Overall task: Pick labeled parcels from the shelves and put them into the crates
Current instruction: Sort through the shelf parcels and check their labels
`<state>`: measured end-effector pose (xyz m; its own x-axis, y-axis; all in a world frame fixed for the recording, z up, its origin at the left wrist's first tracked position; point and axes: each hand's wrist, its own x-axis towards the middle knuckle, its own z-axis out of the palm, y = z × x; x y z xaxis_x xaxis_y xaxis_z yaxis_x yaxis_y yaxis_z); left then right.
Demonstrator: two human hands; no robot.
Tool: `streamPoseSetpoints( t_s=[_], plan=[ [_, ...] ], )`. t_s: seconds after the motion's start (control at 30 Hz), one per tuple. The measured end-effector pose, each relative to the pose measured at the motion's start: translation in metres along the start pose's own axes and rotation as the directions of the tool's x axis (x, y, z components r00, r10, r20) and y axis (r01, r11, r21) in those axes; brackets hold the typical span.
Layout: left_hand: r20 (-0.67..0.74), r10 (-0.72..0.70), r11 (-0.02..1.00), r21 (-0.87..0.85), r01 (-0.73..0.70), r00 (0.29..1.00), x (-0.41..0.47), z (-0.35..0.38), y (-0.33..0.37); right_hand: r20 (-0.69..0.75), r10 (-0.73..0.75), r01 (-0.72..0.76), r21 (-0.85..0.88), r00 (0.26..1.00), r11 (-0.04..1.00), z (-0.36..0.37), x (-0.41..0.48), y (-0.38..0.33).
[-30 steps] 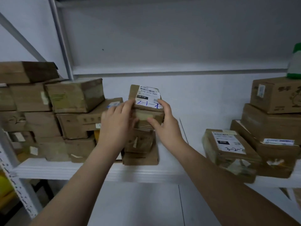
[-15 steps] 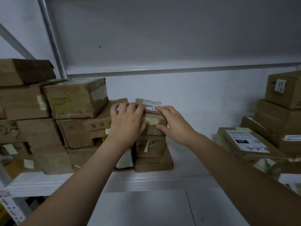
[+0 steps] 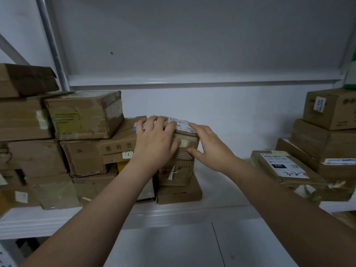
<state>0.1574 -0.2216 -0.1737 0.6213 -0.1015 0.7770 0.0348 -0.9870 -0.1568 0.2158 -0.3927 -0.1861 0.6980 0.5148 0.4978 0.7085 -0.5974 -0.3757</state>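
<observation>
A small brown labeled parcel [image 3: 188,144] lies flat on top of a short stack of two boxes [image 3: 178,183] in the middle of the white shelf [image 3: 173,213]. Its white label [image 3: 180,123] faces up. My left hand [image 3: 156,141] grips its left side, fingers curled over the top edge and thumb on the front face. My right hand [image 3: 210,145] holds the right corner, fingertips on the label and thumb against the front. No crate is in view.
Worn cardboard boxes [image 3: 84,114] are piled high on the left of the shelf. At the right, a flat parcel with a handwritten label [image 3: 283,166] lies before a stack of bigger boxes [image 3: 327,143]. A green bottle [image 3: 351,78] stands above them.
The parcel was tilted up with its label facing me a second ago; it has come down flat onto the stack, both hands staying on it.
</observation>
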Motion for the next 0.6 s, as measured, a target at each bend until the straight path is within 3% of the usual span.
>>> streamPoseSetpoints(
  t_s=[0.3, 0.6],
  plan=[
    [-0.046, 0.100, 0.986, -0.130, -0.105, 0.994, -0.014, -0.013, 0.033, -0.096, 0.039, -0.044, -0.048, 0.995, 0.998, -0.025, -0.042, 0.014],
    [0.021, 0.251, 0.887, -0.407, -0.221, 0.968, -0.048, 0.015, 0.147, -0.173, 0.162, -0.205, -0.273, 0.972, 0.940, -0.065, -0.133, 0.084]
  ],
)
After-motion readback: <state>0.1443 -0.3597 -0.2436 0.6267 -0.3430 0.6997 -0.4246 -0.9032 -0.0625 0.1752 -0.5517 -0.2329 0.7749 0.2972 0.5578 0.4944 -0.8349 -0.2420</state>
